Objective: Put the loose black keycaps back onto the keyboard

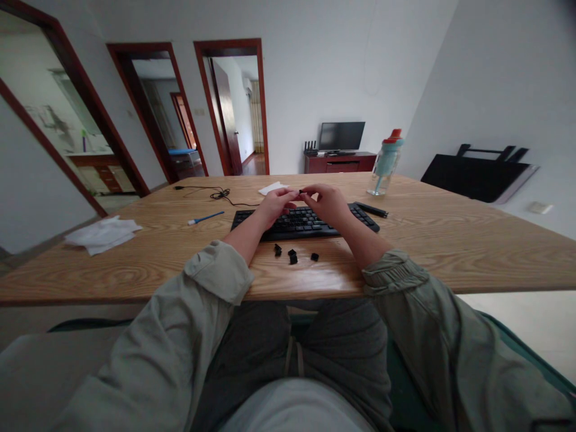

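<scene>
Both hands meet above the far edge of a black keyboard [301,223]. Between their fingertips is a tiny dark piece, which looks like a keycap [301,192]. My left hand [276,204] pinches it from the left, and my right hand [327,203] closes on it from the right. My wrists and forearms cover parts of the keyboard at both sides. On the table in front of the keyboard lie several loose black keycaps [293,258], with one keycap [314,257] a little apart on the right.
A blue-handled brush [206,218] and a stack of white tissues [105,233] lie left on the wooden table [180,270]. Behind the hands are the keyboard's cable [220,193] and a white tissue [271,188]. To the right are a black strip-like object [371,209] and a water bottle [384,165].
</scene>
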Demonstrator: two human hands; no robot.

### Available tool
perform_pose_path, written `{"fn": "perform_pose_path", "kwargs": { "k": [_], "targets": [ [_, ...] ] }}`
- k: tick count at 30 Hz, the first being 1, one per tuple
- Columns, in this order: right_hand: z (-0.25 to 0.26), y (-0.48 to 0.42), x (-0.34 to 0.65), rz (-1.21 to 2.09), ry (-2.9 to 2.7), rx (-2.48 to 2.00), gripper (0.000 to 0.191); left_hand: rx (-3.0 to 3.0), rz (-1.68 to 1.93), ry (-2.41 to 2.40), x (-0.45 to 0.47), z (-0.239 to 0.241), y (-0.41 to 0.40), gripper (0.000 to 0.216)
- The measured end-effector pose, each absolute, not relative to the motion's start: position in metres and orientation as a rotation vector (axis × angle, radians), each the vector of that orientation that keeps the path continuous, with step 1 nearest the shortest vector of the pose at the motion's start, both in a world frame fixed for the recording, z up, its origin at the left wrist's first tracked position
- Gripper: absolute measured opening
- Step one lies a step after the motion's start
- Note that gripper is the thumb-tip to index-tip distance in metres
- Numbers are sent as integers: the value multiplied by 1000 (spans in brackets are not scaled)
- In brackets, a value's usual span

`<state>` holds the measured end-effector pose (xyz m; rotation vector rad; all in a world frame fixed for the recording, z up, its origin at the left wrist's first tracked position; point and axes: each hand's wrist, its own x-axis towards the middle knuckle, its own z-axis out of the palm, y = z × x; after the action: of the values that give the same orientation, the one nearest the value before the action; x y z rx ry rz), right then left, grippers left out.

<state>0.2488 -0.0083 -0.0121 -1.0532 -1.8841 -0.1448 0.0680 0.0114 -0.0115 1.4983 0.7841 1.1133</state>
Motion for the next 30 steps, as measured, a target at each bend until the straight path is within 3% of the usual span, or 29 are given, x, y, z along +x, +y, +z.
{"fn": "perform_pose_path", "kwargs": {
  "k": [13, 22, 30],
  "targets": [
    [-13, -8, 248, -95, -1896, -1139, 20, 1569, 1190, 850, 72, -17, 18, 41],
    [-15, -9, 247, -156, -1823, -1026, 17, 1966, 1491, 874, 78, -13, 9, 38],
    [-13, -12, 246, -124, -1797, -938, 18, 2030, 1518, 854, 76, -8, -1, 34]
  ]
}}
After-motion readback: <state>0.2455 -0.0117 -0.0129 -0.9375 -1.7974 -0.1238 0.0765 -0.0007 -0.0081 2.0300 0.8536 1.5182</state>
